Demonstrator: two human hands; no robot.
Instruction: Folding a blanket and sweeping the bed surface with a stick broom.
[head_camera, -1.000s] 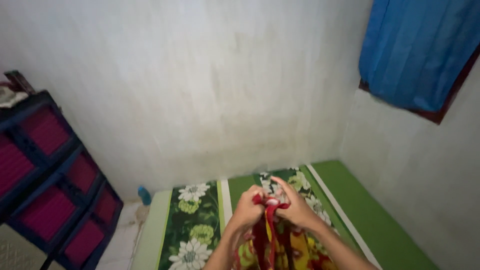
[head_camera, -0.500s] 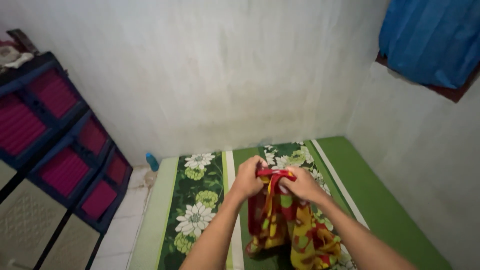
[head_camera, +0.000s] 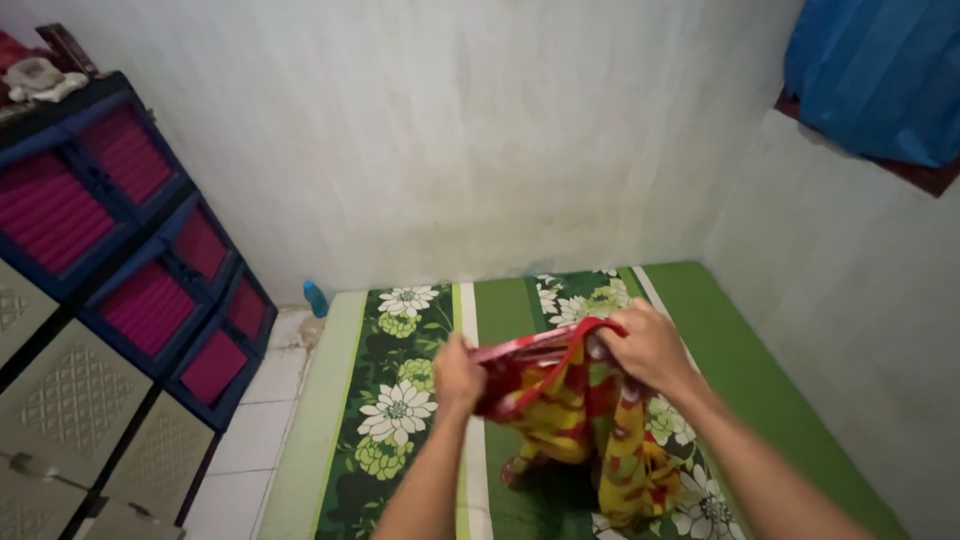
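We were spreading the cloth (head_camera: 560, 400) open above the mattress (head_camera: 400, 400). At nine o'clock of it, our left hand (head_camera: 458, 375) had its fingers closed on the red edge. At three o'clock, our right hand (head_camera: 648, 346) pinched the same edge, the rest hanging. Next, we judged, an even pull apart was needed.

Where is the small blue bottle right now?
In the head view the small blue bottle stands on the floor at the foot of the white wall, between the drawer unit on the left and the green floral mattress.
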